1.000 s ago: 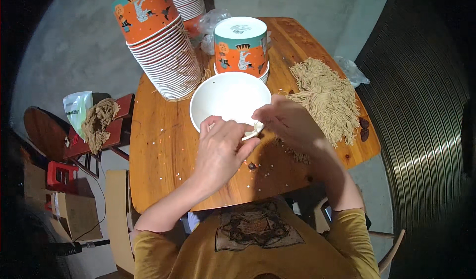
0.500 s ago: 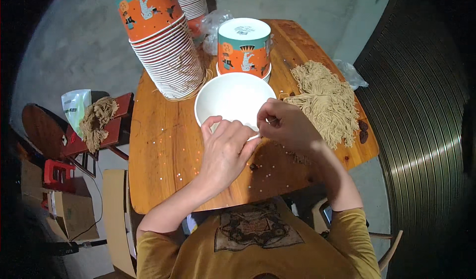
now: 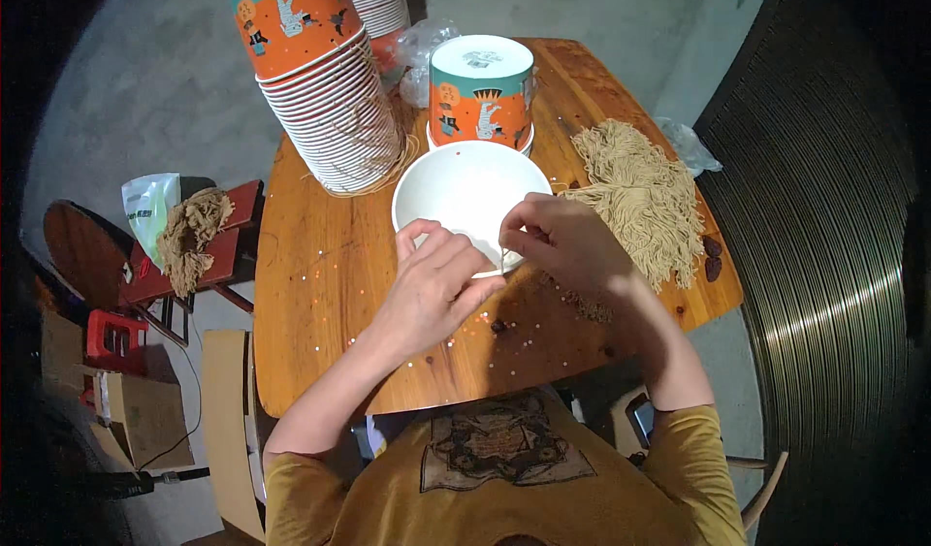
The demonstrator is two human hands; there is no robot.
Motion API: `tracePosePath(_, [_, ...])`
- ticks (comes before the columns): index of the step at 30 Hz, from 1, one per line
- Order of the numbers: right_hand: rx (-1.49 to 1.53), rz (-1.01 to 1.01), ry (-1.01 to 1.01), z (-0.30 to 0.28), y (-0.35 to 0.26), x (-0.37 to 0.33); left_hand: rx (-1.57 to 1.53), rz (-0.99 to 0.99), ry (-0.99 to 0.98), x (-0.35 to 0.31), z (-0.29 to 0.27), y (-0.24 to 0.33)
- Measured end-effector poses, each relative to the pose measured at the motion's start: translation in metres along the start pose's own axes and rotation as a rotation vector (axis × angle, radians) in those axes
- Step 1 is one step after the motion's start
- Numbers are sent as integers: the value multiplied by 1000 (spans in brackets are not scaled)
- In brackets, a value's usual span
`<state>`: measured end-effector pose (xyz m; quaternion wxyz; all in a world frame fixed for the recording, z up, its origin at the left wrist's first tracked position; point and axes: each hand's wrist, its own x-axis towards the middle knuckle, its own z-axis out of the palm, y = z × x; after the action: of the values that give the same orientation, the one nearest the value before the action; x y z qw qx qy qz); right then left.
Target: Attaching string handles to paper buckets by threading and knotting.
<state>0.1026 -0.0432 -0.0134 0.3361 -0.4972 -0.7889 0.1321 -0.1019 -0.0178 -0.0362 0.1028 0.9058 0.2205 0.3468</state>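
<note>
A white-lined paper bucket [image 3: 465, 182] tilts its mouth toward me. My left hand [image 3: 432, 279] grips its near rim, with the fingers inside and the thumb outside. At the right part of that rim, my right hand [image 3: 562, 240] is closed in a pinch on a thin cord [image 3: 503, 259], which runs down to the rim by my left thumb. Just beyond, an orange and green bucket [image 3: 482, 105] stands upside down on other buckets. To the right of my right hand lies a pile of tan cords [image 3: 645, 202].
A tall leaning stack of upturned buckets [image 3: 335, 110] stands at the left, with loose cords at its base. Clear plastic bags [image 3: 422, 47] lie behind. Small pale bits dot the wooden table [image 3: 320, 323]. A red stool [image 3: 228, 231] at left carries more cords.
The bucket has shifted slightly right and its mouth faces me a little more. My right hand has moved slightly left, and the pinched cord now shows upright at the rim.
</note>
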Motion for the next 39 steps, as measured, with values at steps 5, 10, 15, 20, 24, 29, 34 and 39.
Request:
tracePosePath(5, [115, 21, -35, -1, -11, 2, -10, -132, 24, 2, 0, 9])
tracePosePath(10, [237, 24, -15, -6, -13, 3, -54, -251, 34, 2, 0, 13])
tracePosePath(15, [307, 86, -114, -15, -11, 6, -105, -261, 49, -2, -1, 9])
tracePosePath(20, [211, 18, -81, -12, -8, 12, -75, -73, 23, -2, 1, 11])
tracePosePath(24, [169, -55, -38, -4, -3, 21, -9, 29, 10, 0, 6, 12])
tracePosePath(29, [82, -153, -50, 6, 0, 27, -26, 100, 35, -1, 10, 9])
tracePosePath(34, [90, -112, -96, 4, -1, 28, -29, -8, 48, -3, 12, 14])
tracePosePath(39, [117, -134, -50, 12, 6, 30, -22, 28, 40, 1, 12, 14])
